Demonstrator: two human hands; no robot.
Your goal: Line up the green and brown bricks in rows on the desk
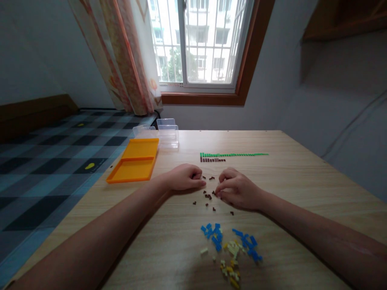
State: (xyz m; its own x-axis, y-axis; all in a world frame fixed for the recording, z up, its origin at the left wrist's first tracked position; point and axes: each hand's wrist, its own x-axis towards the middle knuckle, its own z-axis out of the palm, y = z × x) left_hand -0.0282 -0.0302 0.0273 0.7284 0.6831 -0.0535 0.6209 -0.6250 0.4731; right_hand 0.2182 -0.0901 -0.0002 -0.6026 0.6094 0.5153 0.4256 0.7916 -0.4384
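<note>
My left hand (186, 177) rests on the table with its fingers curled in and the thumb stretched to the right. What is inside the curl, if anything, is hidden. Across from it, my right hand (238, 189) has thumb and forefinger closed at a small dark brown building brick (213, 192). More brown bricks (208, 196) lie scattered between and in front of the hands. Beyond the hands stand two neat rows, one of green bricks (232, 155) and a shorter one of brown bricks (213, 160).
Blue bricks (216, 237) and pale yellow bricks (233, 248) lie in loose piles near the front. An orange tray (136, 158) and clear plastic boxes (168, 136) stand at the back left. A bed (54, 177) borders the wooden table (290, 225) on the left.
</note>
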